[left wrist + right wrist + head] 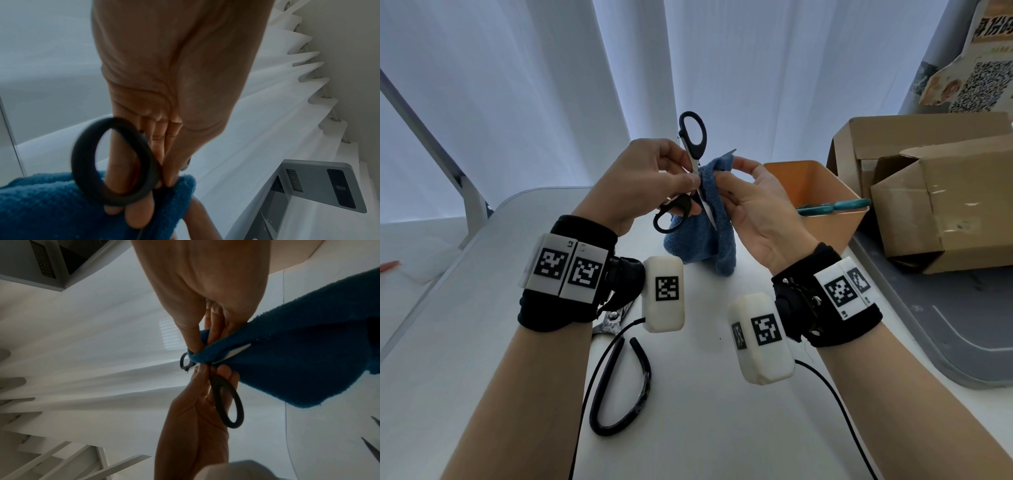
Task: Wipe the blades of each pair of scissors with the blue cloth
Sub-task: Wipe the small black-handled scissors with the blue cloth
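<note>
While the left hand (pixel 643 178) pinches the black scissors (pixel 690 171) near where the two halves cross, the right hand (pixel 753 202) pinches the blue cloth (pixel 705 236) around one blade. The scissors are spread wide and held up above the white table (pixel 688 411). One loop sticks up and the other points down at the table. A blade tip pokes out past the top of the cloth, and the rest of the cloth hangs down toward the table.

Behind the cloth and to its right, an orange bin (pixel 822 198) stands on the table with teal scissors (pixel 832 207) lying across its rim. Right of the bin sit brown boxes (pixel 935 198) on a grey mat (pixel 945 325). Nearer than the cloth, metal scissors (pixel 609 320) lie on the table, partly hidden under the left wrist, with a black band (pixel 619 387) beside them. White curtains (pixel 517 85) hang behind the table.
</note>
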